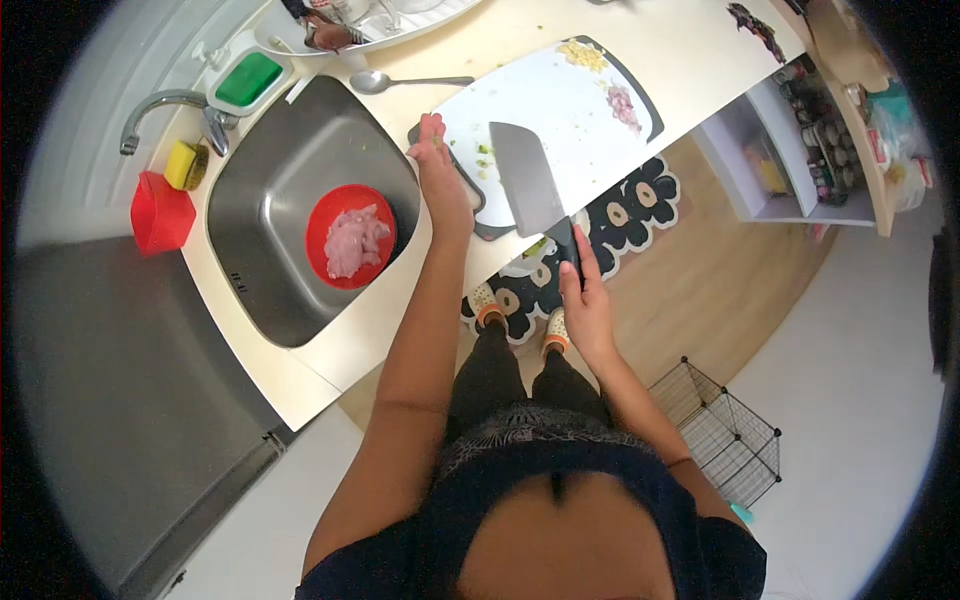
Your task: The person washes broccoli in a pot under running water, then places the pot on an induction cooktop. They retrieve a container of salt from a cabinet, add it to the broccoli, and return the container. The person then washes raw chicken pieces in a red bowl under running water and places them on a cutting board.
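My right hand grips the black handle of a cleaver. Its broad steel blade lies over the white cutting board, near the board's left half. My left hand is at the board's left end, fingers extended and nothing visible in it; whether it touches the board's dark rim I cannot tell. Small green bits are scattered between that hand and the blade. At the far right end of the board sit a pile of chopped yellowish pieces and a pile of chopped pinkish-purple pieces.
Left of the board, a red bowl of raw meat stands in the steel sink. A spoon lies behind the board. Beyond are a faucet, a green soap holder, a sponge and a dish rack.
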Demonstrator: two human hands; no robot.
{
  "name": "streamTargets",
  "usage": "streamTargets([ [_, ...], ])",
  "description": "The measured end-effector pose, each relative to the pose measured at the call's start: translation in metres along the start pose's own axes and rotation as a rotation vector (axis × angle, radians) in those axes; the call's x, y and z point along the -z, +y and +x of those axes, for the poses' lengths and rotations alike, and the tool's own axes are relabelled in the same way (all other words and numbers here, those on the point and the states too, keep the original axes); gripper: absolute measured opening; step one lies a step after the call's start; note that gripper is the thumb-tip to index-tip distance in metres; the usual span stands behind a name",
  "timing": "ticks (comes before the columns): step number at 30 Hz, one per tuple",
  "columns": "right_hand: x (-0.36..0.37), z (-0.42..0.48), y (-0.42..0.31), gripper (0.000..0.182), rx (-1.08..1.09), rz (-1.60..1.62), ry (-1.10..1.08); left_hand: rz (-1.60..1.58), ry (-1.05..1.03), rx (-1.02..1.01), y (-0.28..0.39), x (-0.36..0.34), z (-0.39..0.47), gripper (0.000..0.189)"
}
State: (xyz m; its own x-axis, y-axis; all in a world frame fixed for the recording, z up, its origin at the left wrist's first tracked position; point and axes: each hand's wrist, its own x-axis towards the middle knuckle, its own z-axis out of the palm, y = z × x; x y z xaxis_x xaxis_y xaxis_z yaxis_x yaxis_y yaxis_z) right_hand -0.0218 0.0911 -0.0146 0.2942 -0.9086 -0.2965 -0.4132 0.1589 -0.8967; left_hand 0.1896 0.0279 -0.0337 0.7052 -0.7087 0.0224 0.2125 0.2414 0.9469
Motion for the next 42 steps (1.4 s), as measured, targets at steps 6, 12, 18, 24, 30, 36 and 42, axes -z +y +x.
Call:
streamTargets([
  [6,-0.024,-0.001,-0.014,0.048,0.015,-0.016,0.003,-0.233,0.047,0.078,-0.002,0.004,0.005,0.075],
  [12,-0.033,0.0,-0.013,0.048,0.098,-0.026,0.057,-0.254,0.034,0.04,-0.003,0.0,0.001,0.074],
  [18,-0.034,-0.003,-0.004,0.047,0.174,-0.072,0.064,-0.244,0.027,0.043,-0.003,-0.002,0.001,0.074],
  [24,-0.015,0.011,-0.013,0.047,0.043,-0.012,-0.084,-0.242,0.011,0.055,-0.004,0.0,0.002,0.075],
  [30,0.0,0.018,-0.011,0.044,-0.072,0.327,-0.254,-0.23,-0.029,0.015,-0.003,0.002,-0.002,0.076],
  [36,0.033,-0.012,-0.005,0.044,-0.095,0.506,-0.26,-0.113,-0.117,-0.085,0.025,-0.028,-0.047,0.069],
  [42,0.105,-0.088,0.005,0.045,-0.245,0.402,-0.226,-0.068,-0.067,-0.09,0.011,-0.066,-0.148,0.053],
])
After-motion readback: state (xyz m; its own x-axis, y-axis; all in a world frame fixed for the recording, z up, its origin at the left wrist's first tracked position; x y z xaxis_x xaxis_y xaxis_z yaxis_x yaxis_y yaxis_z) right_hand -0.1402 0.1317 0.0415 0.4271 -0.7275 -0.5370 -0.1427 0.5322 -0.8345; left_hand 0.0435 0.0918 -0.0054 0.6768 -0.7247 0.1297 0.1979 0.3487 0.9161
